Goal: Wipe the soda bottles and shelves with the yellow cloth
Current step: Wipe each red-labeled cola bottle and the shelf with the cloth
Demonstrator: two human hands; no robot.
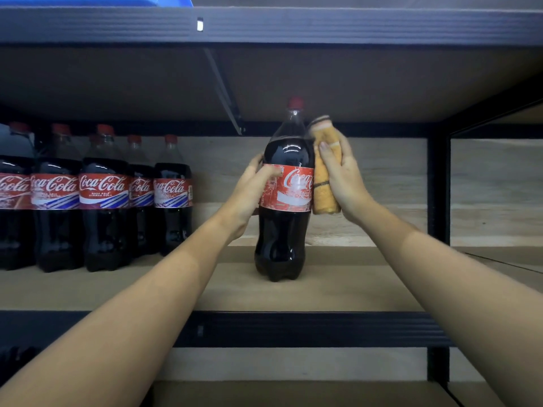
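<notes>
1. While the left hand [252, 189] gripped the single soda bottle [286, 195] at its red label, thumb curled across the front, the right hand [338, 174] pressed the folded yellow cloth [323, 171] against the bottle's right side, fingers wrapped round the cloth.
2. That bottle stood upright on the shelf [338, 289], toward the front edge and about midway along it, well apart from the row of soda bottles [102, 198] massed at the left end.
3. To do this step well, I judged the left hand should hold the bottle firm at the label so it could not tip or slide toward the front edge, while the cloth travelled top to bottom over the shoulder, label and base.
4. Turning the bottle a little between strokes would likely bring the hidden back face to the cloth; a full bottle is heavy, so lifting it seemed needless.
5. Both forearms reached forward and up from the lower corners, meeting at the bottle; the right wrist was bent inward, palm facing the bottle, and the left palm cupped the opposite side.
6. Bare shelf board to the right of the bottle appeared to await wiping.
</notes>
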